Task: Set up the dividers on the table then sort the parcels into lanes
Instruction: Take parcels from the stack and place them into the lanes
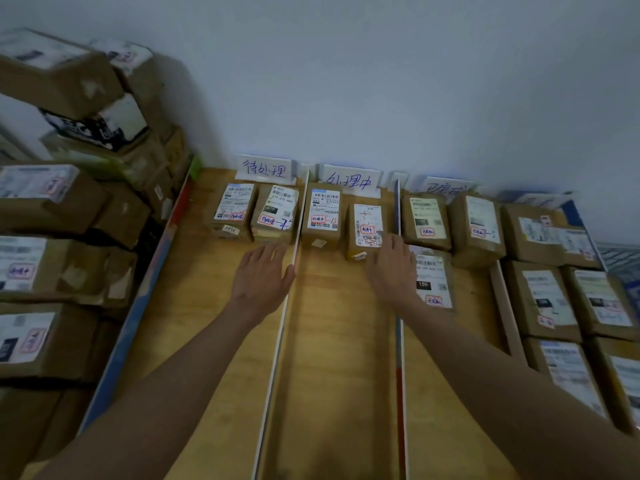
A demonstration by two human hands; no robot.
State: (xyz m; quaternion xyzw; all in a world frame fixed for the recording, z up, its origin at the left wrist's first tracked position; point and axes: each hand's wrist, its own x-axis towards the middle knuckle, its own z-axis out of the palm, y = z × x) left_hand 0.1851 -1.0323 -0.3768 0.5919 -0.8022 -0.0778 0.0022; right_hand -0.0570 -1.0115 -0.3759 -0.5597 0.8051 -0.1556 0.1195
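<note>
Unsorted parcels (52, 268) stack far left, outside the lanes. The left hand (263, 271) lies flat, fingers straight, thumb against the white divider (287, 306), which runs lengthwise away toward the wall. The right hand (391, 268), fingers relaxed and holding nothing, touches the near parcel (365, 230) in lane 2, just ahead of it, the nearer hand.

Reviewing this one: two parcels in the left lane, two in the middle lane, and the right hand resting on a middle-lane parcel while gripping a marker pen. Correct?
Not quite. In the head view the right hand holds nothing; its fingers lie open on the middle-lane parcel. The parcel counts are right.
</note>
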